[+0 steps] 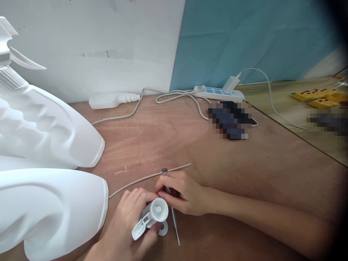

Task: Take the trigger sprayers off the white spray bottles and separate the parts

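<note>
My left hand (129, 221) is closed around a white spray trigger head (158, 210), its round collar opening facing up towards me. A small white ring (164, 229) shows just below the collar, beside my left thumb; whether it is attached I cannot tell. Close to the trigger head, my right hand (185, 192) grips the handle of a flat-blade screwdriver (174, 221), whose tip points down towards the table's near side. The fingertips of both hands almost meet. Behind them a thin white dip tube (136, 182) lies on the table, passing behind the screwdriver's handle end.
Large white spray bottles (81, 127) lie at the left, one with its trigger head on. A smaller white bottle (108, 100) lies by the wall. At the back are a power strip (220, 93) with a charger, a cable (174, 93) and dark phones (231, 123), partly pixelated.
</note>
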{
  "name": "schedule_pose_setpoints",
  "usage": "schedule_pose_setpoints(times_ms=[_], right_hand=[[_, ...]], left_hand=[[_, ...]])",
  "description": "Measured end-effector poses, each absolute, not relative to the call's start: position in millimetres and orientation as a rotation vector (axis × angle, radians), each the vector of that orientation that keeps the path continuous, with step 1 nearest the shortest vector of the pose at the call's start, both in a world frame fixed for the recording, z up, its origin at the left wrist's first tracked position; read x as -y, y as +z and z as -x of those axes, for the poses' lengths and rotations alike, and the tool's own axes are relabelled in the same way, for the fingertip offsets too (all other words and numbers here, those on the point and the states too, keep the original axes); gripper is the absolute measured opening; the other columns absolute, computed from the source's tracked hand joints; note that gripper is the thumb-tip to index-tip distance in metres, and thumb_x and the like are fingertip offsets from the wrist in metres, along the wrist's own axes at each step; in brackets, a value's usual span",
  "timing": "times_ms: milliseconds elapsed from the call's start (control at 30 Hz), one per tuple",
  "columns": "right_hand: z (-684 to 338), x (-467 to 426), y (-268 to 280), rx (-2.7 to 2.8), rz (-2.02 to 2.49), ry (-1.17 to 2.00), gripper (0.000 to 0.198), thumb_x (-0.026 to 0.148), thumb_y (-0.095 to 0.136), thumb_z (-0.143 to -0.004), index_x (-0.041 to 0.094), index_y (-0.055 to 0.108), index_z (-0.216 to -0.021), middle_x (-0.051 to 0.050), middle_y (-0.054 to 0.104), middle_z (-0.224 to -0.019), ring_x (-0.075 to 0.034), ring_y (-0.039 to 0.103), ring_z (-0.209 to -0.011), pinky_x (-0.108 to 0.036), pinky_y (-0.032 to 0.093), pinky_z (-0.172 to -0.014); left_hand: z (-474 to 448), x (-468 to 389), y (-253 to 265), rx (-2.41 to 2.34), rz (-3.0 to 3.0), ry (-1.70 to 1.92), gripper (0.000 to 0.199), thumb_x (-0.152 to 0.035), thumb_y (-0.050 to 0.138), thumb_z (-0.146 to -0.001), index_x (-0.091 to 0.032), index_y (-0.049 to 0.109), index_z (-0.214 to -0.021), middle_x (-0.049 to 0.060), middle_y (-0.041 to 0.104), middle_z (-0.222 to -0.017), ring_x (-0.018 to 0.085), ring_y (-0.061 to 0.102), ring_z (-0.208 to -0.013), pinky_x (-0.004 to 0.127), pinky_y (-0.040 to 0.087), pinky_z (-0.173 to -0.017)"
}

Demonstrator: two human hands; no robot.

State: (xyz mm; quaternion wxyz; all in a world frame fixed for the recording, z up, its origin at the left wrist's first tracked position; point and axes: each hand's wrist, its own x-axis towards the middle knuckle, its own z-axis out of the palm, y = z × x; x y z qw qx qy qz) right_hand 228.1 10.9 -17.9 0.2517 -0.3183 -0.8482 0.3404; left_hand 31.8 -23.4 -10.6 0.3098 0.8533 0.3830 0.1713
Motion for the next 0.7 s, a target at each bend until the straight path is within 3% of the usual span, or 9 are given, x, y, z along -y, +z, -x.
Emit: schedule_pose_setpoints(times_ms=[700], right_hand=[[-228.2,-10.3,-19.1,2.304,0.855,0.911,0.009,0.017,0.043,-0.084,0.016,0.052,-0.081,0.001,0.053,-0.067,-0.009,0.044,-0.058,-0.021,0.035,-0.056]], left_hand=[[-32.1,22.7,-10.9,-1.012,-2.253,0.456,0.015,-0.017,0.048,-0.078,-0.021,0.046,-0.093,0.003,0.059,-0.083,0.019,0.054,-0.074,0.031,0.038,-0.066]])
